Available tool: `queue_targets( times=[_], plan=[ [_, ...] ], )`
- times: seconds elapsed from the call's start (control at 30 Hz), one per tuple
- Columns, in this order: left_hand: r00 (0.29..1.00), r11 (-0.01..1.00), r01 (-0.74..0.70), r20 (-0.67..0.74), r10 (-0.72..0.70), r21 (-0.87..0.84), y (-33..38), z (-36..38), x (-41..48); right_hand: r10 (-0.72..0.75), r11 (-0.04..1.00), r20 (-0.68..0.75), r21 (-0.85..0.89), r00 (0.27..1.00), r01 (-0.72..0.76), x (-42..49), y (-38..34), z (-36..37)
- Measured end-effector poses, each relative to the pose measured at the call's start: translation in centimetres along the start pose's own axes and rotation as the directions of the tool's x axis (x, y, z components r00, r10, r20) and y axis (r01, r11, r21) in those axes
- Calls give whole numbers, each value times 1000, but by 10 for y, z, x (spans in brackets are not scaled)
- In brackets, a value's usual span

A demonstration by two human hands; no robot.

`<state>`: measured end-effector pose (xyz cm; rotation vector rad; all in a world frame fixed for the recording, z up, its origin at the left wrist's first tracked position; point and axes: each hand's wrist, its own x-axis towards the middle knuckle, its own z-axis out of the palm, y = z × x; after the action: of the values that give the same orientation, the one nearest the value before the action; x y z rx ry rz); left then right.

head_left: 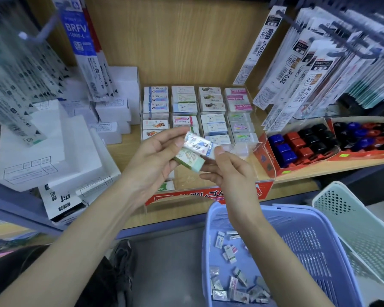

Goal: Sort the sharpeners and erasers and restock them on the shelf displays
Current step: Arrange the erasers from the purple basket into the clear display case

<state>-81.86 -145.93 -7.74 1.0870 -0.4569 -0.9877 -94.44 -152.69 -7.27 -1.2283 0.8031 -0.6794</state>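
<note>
My left hand (155, 158) holds two wrapped erasers stacked: a blue-printed eraser (200, 145) on top and a green-sleeved eraser (190, 160) beneath it. My right hand (228, 169) pinches the right end of the blue-printed eraser with thumb and finger. Both hands hover over the clear eraser display tray (246, 149), whose compartments hold rows of erasers (197, 107). Right of it, red cartons hold blue, red and black sharpeners (302, 142). A purple basket (297, 220) below my right forearm contains several loose erasers (233, 278).
White boxes (111, 111) and stacked cartons (44, 151) fill the shelf's left side. Refill packs hang on hooks at upper left (82, 41) and upper right (315, 69). A pale green basket (359, 235) stands right of the purple one. The shelf's grey-blue edge (164, 224) runs below my hands.
</note>
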Motion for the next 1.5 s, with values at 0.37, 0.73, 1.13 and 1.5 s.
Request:
queue_targets(
  times=[0.37, 0.73, 1.13, 1.5],
  plan=[
    [998, 998, -54, 45, 52, 35, -3, -4, -8, 90, 965, 3, 248, 996, -88, -10, 4, 11],
    [997, 951, 70, -35, -62, 303, -9, -16, -14, 165, 978, 73, 119, 984, -173, -10, 14, 5],
    [982, 957, -5, -181, 60, 288, -2, -37, -10, -302, 706, 173, -620, 938, 342, 53, 18, 0],
    [969, 958, -75, -206, 135, 275, 1, -55, -10, -433, 98, 388, -877, 814, 470, 102, 42, -8]
  ],
)
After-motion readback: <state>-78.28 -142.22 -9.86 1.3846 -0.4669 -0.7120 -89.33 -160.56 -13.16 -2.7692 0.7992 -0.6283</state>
